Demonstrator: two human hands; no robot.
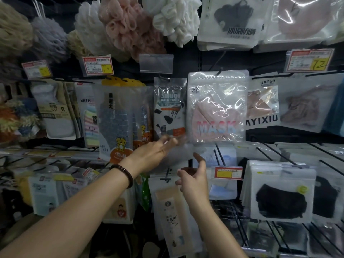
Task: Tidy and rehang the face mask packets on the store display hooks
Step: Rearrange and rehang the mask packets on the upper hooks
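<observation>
A pink face mask packet printed "MASK" hangs on a black hook at the centre of the display. Just below its left corner, my left hand, with a dark bracelet on the wrist, has its fingers pinched on the blurred edge of a hazy clear packet. My right hand is lower and open, thumb up and close under that packet. A beige "AYIXIU" mask packet hangs to the right. At the lower right hangs a black mask packet.
Bath towel packets hang left of the pink packet, and bath poufs fill the top row. Long bare black hooks jut out just right of my hands, with a red price tag beside my right hand.
</observation>
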